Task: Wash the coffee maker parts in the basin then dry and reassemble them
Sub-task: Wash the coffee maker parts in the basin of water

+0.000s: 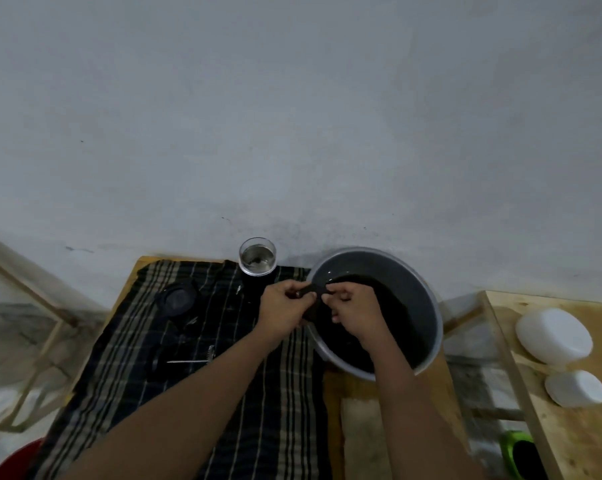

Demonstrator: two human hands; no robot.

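A grey round basin (427, 306) with dark water stands at the back right of the table. Over its left rim, my left hand (285, 304) and my right hand (353, 306) both grip a small black coffee maker part (313, 289) between them. A glass beaker (258, 256) of the coffee maker stands upright by the wall, left of the basin. A black round lid (176, 299) lies on the dark striped cloth (223, 393). A thin metal plunger rod (192, 360) with a small coil lies on the cloth nearer to me.
A wooden shelf (569, 427) on the right bears two white plastic containers (554, 336). A green and black object (521, 452) sits below it. A pale block (361, 438) lies on the table in front of the basin. A wooden frame (32, 341) stands left.
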